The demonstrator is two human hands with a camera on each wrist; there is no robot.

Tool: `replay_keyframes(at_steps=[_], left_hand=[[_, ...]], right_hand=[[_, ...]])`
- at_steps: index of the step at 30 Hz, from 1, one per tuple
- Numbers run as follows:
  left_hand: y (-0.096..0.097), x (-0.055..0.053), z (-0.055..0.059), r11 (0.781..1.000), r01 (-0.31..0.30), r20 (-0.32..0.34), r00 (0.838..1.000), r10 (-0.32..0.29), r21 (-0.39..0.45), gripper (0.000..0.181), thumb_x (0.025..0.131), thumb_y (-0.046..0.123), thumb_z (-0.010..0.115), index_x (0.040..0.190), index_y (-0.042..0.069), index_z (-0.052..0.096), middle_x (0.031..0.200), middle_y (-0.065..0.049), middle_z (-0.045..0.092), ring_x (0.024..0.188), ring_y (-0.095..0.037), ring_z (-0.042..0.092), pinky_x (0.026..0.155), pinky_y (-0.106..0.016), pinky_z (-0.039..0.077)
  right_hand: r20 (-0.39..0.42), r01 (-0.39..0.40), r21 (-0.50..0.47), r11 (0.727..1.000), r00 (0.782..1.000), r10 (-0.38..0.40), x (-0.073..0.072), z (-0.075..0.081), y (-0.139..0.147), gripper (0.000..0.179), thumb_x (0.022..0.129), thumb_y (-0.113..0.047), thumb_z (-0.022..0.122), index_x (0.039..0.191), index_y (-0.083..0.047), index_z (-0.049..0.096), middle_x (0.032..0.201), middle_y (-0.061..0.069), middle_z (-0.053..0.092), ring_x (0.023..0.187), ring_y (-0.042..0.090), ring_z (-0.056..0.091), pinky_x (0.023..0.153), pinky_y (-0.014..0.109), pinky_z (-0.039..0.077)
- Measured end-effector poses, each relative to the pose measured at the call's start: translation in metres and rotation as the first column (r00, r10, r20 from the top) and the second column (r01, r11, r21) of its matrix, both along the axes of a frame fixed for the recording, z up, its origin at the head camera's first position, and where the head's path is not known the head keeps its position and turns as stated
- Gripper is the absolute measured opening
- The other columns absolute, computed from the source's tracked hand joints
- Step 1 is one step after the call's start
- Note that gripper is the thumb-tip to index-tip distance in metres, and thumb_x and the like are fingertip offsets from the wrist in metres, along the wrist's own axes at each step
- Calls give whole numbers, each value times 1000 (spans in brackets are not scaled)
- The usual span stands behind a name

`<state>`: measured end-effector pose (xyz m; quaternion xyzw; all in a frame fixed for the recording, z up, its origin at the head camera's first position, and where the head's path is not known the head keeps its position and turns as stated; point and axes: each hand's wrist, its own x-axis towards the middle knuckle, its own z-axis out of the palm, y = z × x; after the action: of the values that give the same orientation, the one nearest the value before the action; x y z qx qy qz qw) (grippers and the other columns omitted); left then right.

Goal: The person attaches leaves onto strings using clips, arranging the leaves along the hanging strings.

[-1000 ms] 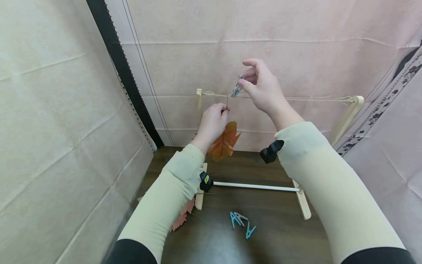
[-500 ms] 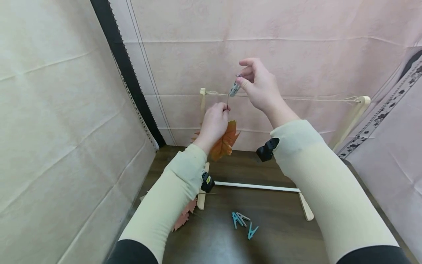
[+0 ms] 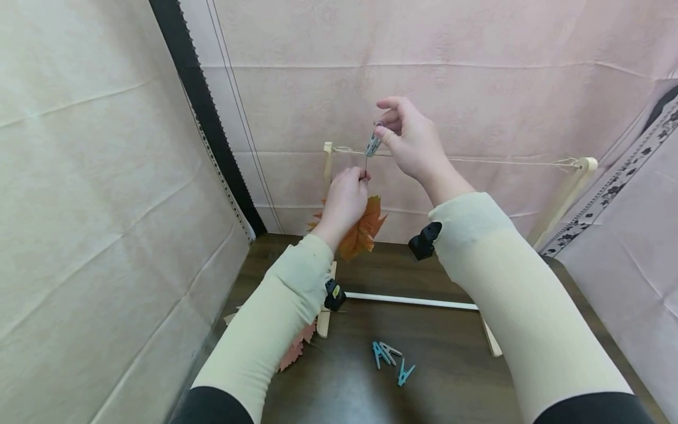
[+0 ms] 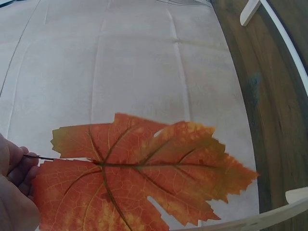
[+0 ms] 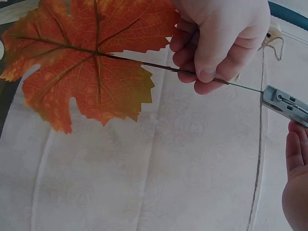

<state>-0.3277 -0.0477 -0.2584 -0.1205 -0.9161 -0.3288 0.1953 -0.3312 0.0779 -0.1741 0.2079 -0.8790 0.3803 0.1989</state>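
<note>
An orange maple-like leaf (image 4: 144,168) hangs by its dark stem, which my left hand (image 3: 346,197) pinches between thumb and fingertips. The stem's thin end reaches up to the string (image 3: 477,159). My right hand (image 3: 415,138) holds a grey-blue clothespin (image 5: 286,103) by its upper end. In the right wrist view the pin's tip meets the string right where the stem end reaches it; I cannot tell whether it clamps both. That view also shows the left thumb and fingers (image 5: 207,72) on the stem.
The string runs between two pale wooden posts (image 3: 564,203), joined low down by a white rod (image 3: 410,301). Several clothespins (image 3: 405,372) lie on the dark table (image 3: 434,388). A pinkish leaf (image 3: 296,347) lies partly under the left forearm.
My right hand has moved slightly left and the clothespin has come from beside the stem to the stem's end at the string. The left hand keeps its pinch on the stem.
</note>
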Motion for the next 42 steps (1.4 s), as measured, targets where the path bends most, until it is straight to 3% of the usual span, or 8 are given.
replay_keyframes(at_steps=[6, 14, 20, 25, 35, 42], left_hand=[[3, 2, 0, 999, -49, -30, 998, 49, 14, 20, 90, 11, 41, 96, 7, 59, 94, -5, 57, 93, -21, 49, 85, -29, 34], [5, 3, -2, 998, -55, -11, 998, 55, 14, 20, 92, 13, 39, 98, 7, 57, 95, -4, 55, 93, -19, 48, 85, -29, 35], [5, 2, -5, 998, -64, -37, 997, 64, 12, 19, 91, 12, 39, 97, 6, 57, 93, -4, 55, 91, -19, 48, 83, -29, 35], [4, 2, -6, 998, -61, -53, 997, 61, 10, 19, 91, 12, 40, 96, 6, 57, 92, -4, 55, 90, -20, 48, 82, -29, 36], [2, 2, -10, 1000, -29, -89, 996, 30, 13, 19, 91, 12, 42, 97, 7, 59, 94, -3, 57, 92, -19, 49, 83, -28, 35], [1, 3, -11, 999, -21, -89, 996, 23, 24, 19, 91, 14, 42, 97, 8, 59, 95, -3, 56, 94, -18, 49, 83, -27, 36]], right_hand=[[-11, 0, 17, 1000, 1000, 0, -1, -1, -2, 42, 85, -25, 52, 125, -18, 40, 102, -5, 56, 93, 4, 53, 80, 22, 40], [-9, 10, 41, 999, 1000, -10, -2, -1, -4, 40, 86, -25, 51, 124, -18, 40, 101, -5, 56, 92, 4, 53, 80, 22, 40], [25, 2, 48, 999, 1000, -3, -2, -1, -3, 43, 86, -26, 51, 126, -19, 38, 103, -5, 55, 94, 4, 52, 79, 23, 40], [66, -11, 30, 999, 998, 9, -2, -1, -3, 48, 86, -28, 51, 130, -18, 34, 107, -6, 54, 97, 3, 51, 81, 23, 40], [33, -2, 35, 999, 999, 1, -4, -1, -2, 44, 86, -29, 51, 126, -16, 38, 105, -5, 56, 95, 3, 52, 79, 24, 40], [68, -6, 41, 999, 998, 4, -5, -2, -2, 46, 86, -31, 51, 127, -18, 37, 108, -6, 55, 97, 3, 52, 80, 23, 40]])
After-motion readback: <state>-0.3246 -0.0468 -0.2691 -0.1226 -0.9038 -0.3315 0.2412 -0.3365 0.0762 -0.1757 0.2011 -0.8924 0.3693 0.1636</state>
